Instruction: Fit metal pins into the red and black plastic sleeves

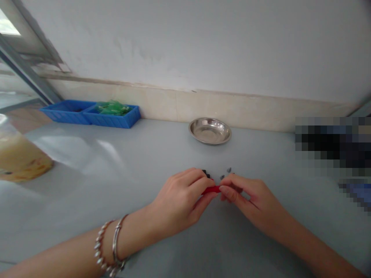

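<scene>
A small, slim red piece [212,189] is held over the table, partly covered by fingers. My left hand [187,195] grips its left side between thumb and fingers, with a beaded bracelet and a bangle on the wrist. At the right end of the red piece, my right hand [246,197] is closed in a pinch on its tip; whether a smaller part is also in those fingers is hidden. Just behind the hands lie small grey pointed parts [228,170] and small black parts [204,172], the latter half covered by my left hand.
A round steel dish [210,132] stands near the wall. Back left are blue bins [116,121], one with green plastic bags [113,107]. A clear bag of yellowish contents [23,158] rests at the left edge. Blurred-out dark items occupy the right side of the grey table [162,150].
</scene>
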Tool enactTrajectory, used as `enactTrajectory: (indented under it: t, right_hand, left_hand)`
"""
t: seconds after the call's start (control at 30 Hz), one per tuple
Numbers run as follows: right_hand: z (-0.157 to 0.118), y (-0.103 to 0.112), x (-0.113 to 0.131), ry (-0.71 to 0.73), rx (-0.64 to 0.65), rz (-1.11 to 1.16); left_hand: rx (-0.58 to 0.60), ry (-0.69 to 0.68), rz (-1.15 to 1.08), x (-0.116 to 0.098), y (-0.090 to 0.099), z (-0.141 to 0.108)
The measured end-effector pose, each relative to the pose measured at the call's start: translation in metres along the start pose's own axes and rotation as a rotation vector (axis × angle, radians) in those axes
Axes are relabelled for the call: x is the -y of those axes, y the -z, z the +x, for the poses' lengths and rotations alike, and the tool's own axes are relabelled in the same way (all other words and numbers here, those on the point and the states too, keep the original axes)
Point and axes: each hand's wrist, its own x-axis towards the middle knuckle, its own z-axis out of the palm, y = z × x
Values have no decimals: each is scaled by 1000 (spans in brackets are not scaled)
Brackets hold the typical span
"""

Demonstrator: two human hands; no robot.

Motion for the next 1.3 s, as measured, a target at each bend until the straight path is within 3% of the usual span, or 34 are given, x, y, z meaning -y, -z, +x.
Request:
enactTrajectory:
  t: [0.53,1.3]
  right_hand:
    - [-2,-1,0,30,-3,-218]
    - [-2,-4,-2,154,-99,-283]
  left_hand:
    - [-14,17,-67,0,1,-1]
    - [-13,18,-80,1,-1,-2]
